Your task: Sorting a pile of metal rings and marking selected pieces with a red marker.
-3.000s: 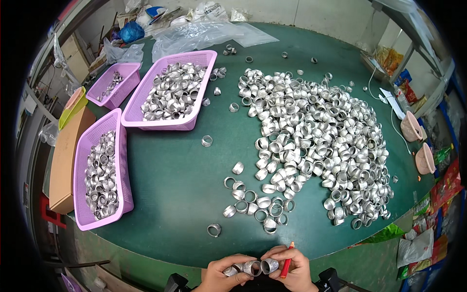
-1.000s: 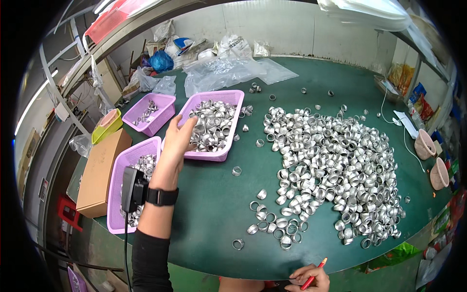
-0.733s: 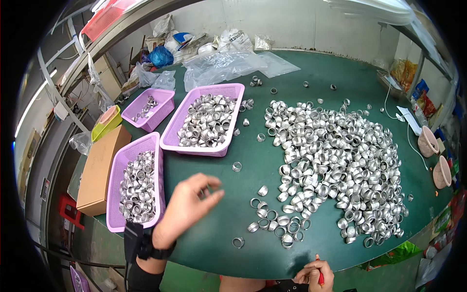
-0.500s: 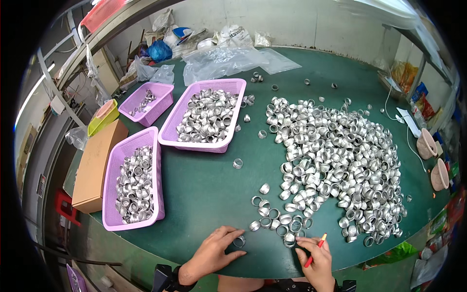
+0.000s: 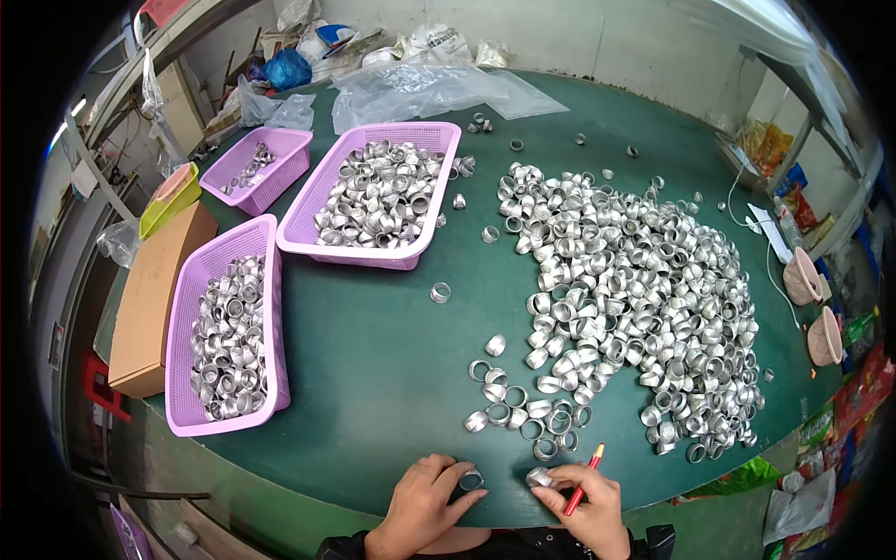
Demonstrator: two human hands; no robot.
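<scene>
My left hand (image 5: 425,502) has its thumb and forefinger curved around a silver metal ring (image 5: 471,480) near the table's front edge. In my right hand (image 5: 594,509), the fingertips pinch another metal ring (image 5: 539,477). That same hand also holds a red pencil (image 5: 583,482) between its fingers, slanting up to the right. Just beyond it lies a small loose group of rings (image 5: 532,427). A large heap of the same rings (image 5: 644,308) spreads over the right half of the green table (image 5: 373,364).
Two purple baskets full of rings, one at the left (image 5: 280,322) and one farther back (image 5: 289,245), stand by a cardboard box (image 5: 154,308). Behind them sits a smaller purple basket (image 5: 303,161) holding few rings. Clear plastic sheeting (image 5: 420,93) covers part of the far side.
My right hand has picked a ring out of the small group and brought it left and nearer. My left hand stays around its ring. The whole view has shifted slightly.
</scene>
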